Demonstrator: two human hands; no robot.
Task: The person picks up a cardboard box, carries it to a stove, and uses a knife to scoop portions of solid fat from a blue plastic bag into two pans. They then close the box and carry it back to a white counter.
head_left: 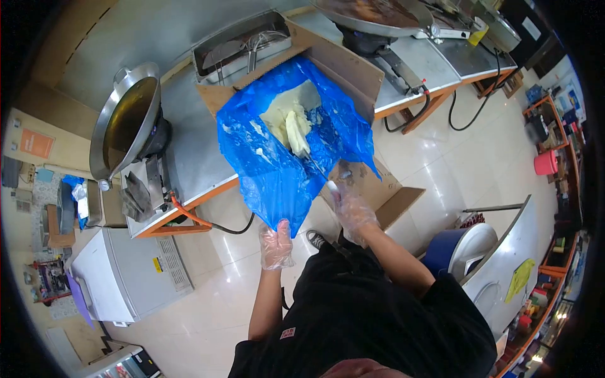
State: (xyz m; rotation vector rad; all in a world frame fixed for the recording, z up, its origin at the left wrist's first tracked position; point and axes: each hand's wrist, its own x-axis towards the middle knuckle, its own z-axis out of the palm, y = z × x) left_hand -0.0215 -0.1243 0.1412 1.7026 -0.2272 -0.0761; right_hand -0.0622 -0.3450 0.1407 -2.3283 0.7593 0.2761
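Observation:
An open cardboard box (340, 60) with a blue plastic liner (252, 183) stands at the edge of the metal counter. Inside the liner is a pale yellow, fat-like block (290, 104), with smears on the plastic around it. My left hand (275, 246), in a clear plastic glove, pinches the liner's near corner. Gloved too, my right hand (353, 211) grips the white handle of a thin metal utensil (332, 186). A soft lump (297, 133) of the pale fat covers the utensil's far end, so its shape is hidden.
At left, a wok of dark oil (129, 116) sits on a burner; another wok (378, 14) stands at the back right. Behind the box is a metal tray (242, 53) with wire utensils. Gas hoses (233, 228) hang below the counter. A white chest (135, 274) stands lower left.

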